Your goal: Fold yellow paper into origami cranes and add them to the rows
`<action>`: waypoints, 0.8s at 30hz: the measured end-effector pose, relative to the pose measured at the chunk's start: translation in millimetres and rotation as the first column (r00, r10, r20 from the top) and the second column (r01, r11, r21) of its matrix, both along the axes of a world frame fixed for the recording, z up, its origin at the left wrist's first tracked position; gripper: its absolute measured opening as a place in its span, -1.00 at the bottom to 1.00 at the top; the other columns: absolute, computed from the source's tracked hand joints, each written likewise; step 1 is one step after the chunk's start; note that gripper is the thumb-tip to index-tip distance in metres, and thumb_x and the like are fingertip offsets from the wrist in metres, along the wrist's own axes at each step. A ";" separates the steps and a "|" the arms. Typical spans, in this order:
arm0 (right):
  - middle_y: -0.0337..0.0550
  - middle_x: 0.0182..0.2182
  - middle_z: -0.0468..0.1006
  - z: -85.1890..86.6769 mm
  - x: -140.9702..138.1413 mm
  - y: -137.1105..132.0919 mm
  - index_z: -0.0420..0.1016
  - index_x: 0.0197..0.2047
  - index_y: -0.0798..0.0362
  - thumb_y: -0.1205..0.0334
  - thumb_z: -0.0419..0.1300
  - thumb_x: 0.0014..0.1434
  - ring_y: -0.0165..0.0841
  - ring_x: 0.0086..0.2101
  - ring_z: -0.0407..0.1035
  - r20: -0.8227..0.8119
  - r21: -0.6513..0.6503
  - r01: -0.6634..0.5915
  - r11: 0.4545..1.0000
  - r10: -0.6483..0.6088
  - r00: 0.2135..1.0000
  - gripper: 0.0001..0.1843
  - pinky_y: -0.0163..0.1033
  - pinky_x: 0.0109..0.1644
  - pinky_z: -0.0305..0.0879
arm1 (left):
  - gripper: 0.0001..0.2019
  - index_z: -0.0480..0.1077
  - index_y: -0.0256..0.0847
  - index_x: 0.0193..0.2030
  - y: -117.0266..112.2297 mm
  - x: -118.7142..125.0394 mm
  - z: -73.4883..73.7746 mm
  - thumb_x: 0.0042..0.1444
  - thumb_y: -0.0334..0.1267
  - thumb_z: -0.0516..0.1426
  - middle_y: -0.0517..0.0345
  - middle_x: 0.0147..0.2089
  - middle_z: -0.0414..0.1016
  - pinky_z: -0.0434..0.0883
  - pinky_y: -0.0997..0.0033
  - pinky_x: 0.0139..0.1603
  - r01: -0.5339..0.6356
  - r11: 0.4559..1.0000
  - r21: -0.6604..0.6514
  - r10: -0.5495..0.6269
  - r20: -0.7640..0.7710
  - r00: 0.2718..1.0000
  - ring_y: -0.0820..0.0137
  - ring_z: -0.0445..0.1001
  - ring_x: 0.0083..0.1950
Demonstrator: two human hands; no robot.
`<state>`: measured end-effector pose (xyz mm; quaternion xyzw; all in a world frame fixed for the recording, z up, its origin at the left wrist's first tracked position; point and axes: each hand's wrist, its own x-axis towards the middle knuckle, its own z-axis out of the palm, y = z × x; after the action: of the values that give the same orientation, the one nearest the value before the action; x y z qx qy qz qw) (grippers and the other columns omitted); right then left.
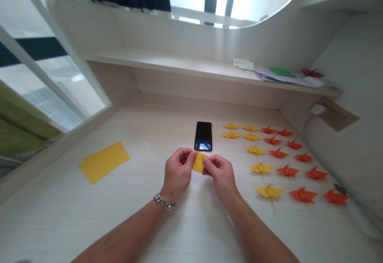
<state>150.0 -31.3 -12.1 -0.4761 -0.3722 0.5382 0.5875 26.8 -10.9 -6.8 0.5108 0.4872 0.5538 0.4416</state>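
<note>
Your left hand [178,171] and right hand [220,172] are closed in a pinch on the small yellow paper [199,162], which could tear if they tug apart too hard.

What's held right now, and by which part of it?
A small yellow paper piece: left hand pinches its left edge, right hand its right edge.

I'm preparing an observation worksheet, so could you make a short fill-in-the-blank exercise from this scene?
1. The left hand and right hand hold a small piece of paper coloured ____.
2. A bracelet is worn just below the ____ hand, not the other.
3. As the person sees it, the paper birds lie to the ____ of the phone.

Missing words: yellow; left; right.
</note>
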 end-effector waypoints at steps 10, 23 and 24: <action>-0.24 -0.58 0.47 -2.1 1.6 1.5 0.47 -0.44 0.13 0.12 0.31 0.01 -0.45 -0.54 0.33 -0.013 0.049 0.055 0.997 -0.054 0.998 -0.77 -0.33 -0.42 0.32 | -0.76 0.41 -0.28 -0.29 0.7 0.2 -2.2 0.05 -0.12 0.21 0.13 -0.39 0.48 0.41 0.45 -0.35 0.021 1.000 -0.012 -0.021 -0.006 1.000 0.39 0.45 -0.38; -0.25 -0.62 0.41 -2.4 4.8 2.8 0.44 -0.42 0.14 0.09 0.24 0.08 -0.43 -0.57 0.29 0.218 0.091 0.097 0.991 -0.115 0.969 -0.74 -0.34 -0.49 0.24 | -0.76 0.45 -0.29 -0.32 5.0 -0.6 -6.5 -0.01 -0.14 0.25 0.10 -0.36 0.51 0.42 0.45 -0.29 0.083 0.995 -0.057 -0.077 0.097 0.992 0.39 0.46 -0.34; -0.25 -0.62 0.41 -1.2 5.2 2.1 0.44 -0.42 0.13 0.08 0.23 0.08 -0.43 -0.57 0.29 0.231 0.096 0.102 0.990 -0.122 0.965 -0.74 -0.34 -0.49 0.23 | -0.77 0.45 -0.29 -0.32 5.4 -0.6 -6.5 -0.01 -0.15 0.25 0.10 -0.36 0.51 0.42 0.45 -0.29 0.091 0.994 -0.064 -0.083 0.118 0.989 0.39 0.46 -0.34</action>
<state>155.1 -29.2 -13.2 -0.5322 -0.4337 0.4278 0.5879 26.2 -5.5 -13.3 0.4830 0.4570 0.5455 0.5102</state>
